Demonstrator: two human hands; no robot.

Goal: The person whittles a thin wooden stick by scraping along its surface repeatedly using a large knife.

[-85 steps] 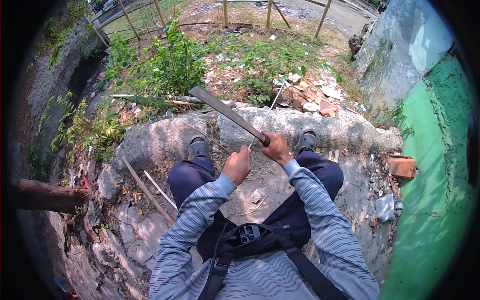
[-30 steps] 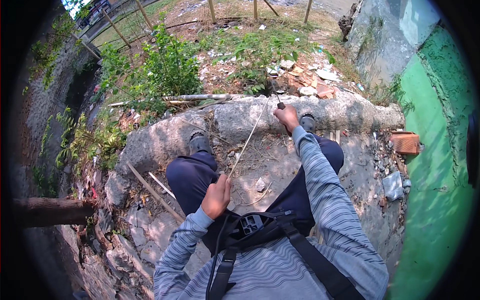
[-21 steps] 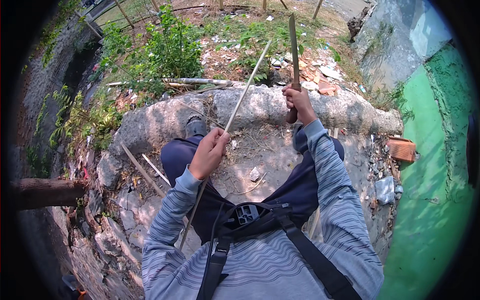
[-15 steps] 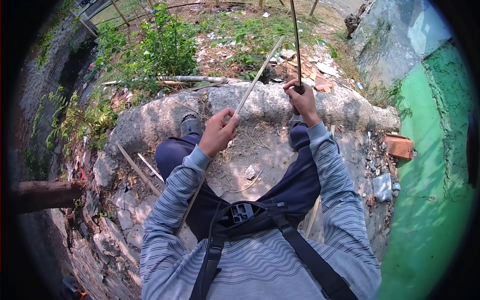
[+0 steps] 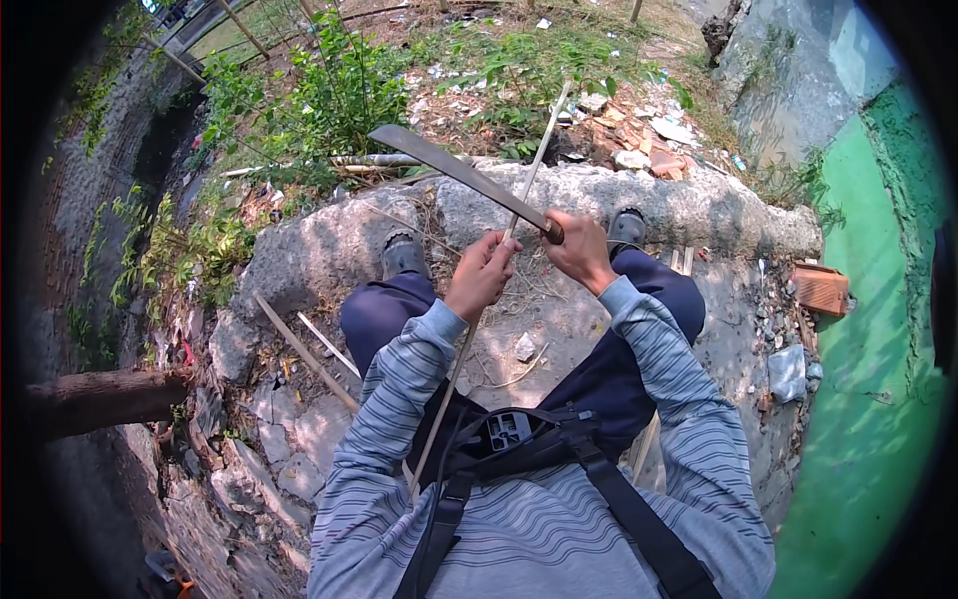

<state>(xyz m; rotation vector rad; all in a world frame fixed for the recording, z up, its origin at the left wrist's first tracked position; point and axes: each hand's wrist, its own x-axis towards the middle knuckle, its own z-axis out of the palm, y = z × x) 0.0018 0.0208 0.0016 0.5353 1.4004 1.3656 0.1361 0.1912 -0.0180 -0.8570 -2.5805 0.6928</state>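
Note:
I sit on a broken concrete slab (image 5: pixel 299 250) with my knees apart. My left hand (image 5: pixel 481 275) grips a long thin bamboo strip (image 5: pixel 534 165) that runs from my lap up past the slab's edge. My right hand (image 5: pixel 579 250) holds the handle of a long dark machete (image 5: pixel 454 175). Its blade points up and to the left and lies across the strip just above my left hand. Both hands are close together in front of my knees.
Loose bamboo sticks (image 5: pixel 304 349) lie on the slab at my left. A log (image 5: pixel 100 399) juts in at the far left. Weeds and rubble (image 5: pixel 639 150) lie beyond the slab. A green wall (image 5: pixel 868 329) stands at the right, with a brick (image 5: pixel 820 290) near it.
My right hand has swung the machete down from pointing straight up, so the blade now lies across the strip. My left hand has slid up the strip toward my right hand.

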